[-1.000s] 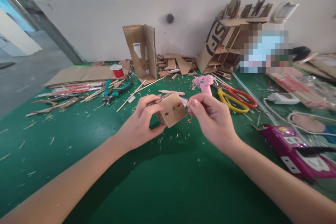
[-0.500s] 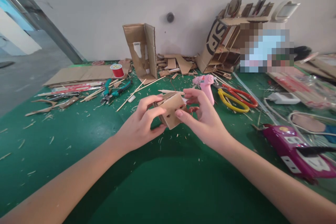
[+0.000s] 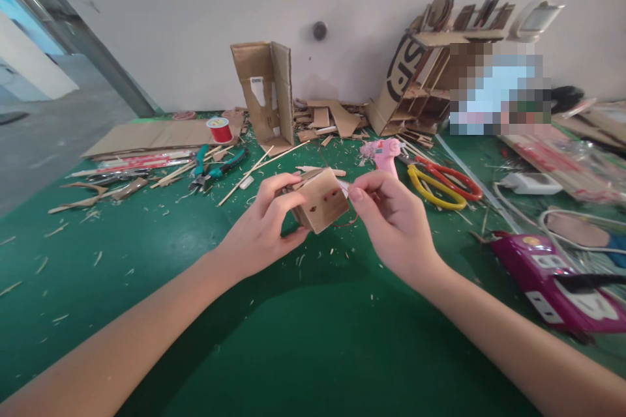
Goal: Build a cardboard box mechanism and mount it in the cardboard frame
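My left hand (image 3: 267,221) is closed around a small cardboard box (image 3: 323,212), its thumb below and fingers over the top and near face. That face has several small dark holes and is tilted. Just right of the box, my right hand (image 3: 391,221) pinches a small whitish piece (image 3: 344,187) between thumb and forefinger; its kind is unclear. A thin red wire or thread (image 3: 348,224) curves below the fingertips, beside the box. Behind my right hand lies a pink glue gun (image 3: 387,155), partly covered by the hand.
Scissors (image 3: 435,186) with red and yellow handles lie to the right, near a purple power strip (image 3: 552,283). Teal-handled pliers (image 3: 215,169), a red thread spool (image 3: 219,131) and thin sticks are on the left. An upright cardboard piece (image 3: 264,94) and cardboard shelf (image 3: 415,81) stand behind.
My right hand has drawn off the box's face slightly to the right, its fingers now pinched together. More of the holes show. My left hand keeps its hold.
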